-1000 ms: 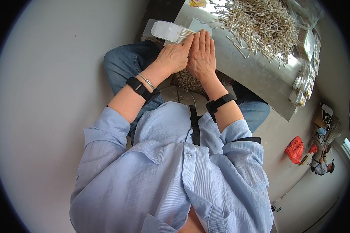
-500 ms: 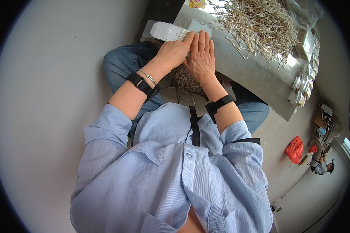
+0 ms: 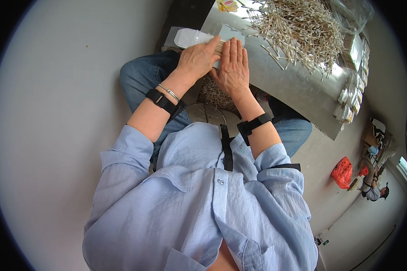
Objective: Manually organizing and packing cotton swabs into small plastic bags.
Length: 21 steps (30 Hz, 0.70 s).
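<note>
A row of cotton swabs lies side by side between my two hands at the near left corner of the metal table. My left hand curls over the left end of the row, one finger stretched along it; its other fingertips are hidden. Flat against the right end rests my right hand, fingers straight and close together, thumb apart. Just beyond my left hand is a white packet with a clear edge. Under the fingers of my right hand a pale flat sheet shows on the table.
A big heap of loose swabs covers the table's far right part. Stacked filled packs line its right edge, and a yellow card lies at the back. Below the table is a container of swabs. Another person is far right.
My hands have parted slightly, so more of the swab row shows between them. The left hand has shifted a little left and down.
</note>
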Each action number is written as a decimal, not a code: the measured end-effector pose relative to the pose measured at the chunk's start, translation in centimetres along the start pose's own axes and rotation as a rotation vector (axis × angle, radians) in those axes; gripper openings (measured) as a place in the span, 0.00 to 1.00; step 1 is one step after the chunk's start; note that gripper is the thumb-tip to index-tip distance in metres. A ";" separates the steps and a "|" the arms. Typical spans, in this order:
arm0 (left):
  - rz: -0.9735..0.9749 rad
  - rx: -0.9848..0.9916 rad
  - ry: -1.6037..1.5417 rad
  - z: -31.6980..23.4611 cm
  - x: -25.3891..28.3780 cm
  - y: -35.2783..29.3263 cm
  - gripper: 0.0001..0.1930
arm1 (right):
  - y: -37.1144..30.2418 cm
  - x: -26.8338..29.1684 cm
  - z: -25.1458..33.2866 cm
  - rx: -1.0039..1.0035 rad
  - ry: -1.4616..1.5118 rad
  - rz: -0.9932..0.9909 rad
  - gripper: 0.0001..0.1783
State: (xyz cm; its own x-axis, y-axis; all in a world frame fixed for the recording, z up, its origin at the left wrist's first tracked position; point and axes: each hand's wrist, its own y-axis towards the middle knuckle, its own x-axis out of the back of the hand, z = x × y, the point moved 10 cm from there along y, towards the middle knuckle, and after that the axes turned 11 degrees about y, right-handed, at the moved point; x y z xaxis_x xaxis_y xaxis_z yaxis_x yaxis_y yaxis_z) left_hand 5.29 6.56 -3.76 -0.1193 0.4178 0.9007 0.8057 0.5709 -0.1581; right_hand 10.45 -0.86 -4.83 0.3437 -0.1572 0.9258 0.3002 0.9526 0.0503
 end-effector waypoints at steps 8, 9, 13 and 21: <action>-0.493 -0.090 -0.572 0.7 0.1 0.1 0.23 | 0.4 -0.5 0.2 -0.028 0.006 0.019 0.48; -0.485 -0.094 -0.575 0.5 0.1 0.4 0.23 | 0.3 -0.7 0.2 -0.033 -0.014 0.019 0.49; -0.466 -0.083 -0.610 0.7 0.2 0.9 0.21 | 0.2 -0.6 0.1 -0.033 0.032 0.034 0.47; -0.293 -0.197 -0.363 -0.7 0.2 1.3 0.20 | 0.4 -1.1 -0.2 -0.022 -0.034 0.030 0.42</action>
State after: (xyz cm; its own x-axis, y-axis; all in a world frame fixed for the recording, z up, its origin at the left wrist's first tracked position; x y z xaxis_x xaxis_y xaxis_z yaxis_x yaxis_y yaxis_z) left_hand 6.73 6.94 -3.47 -0.5226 0.4983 0.6918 0.7979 0.5717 0.1910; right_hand 10.33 -0.37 -5.87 0.3227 -0.1195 0.9389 0.3103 0.9505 0.0143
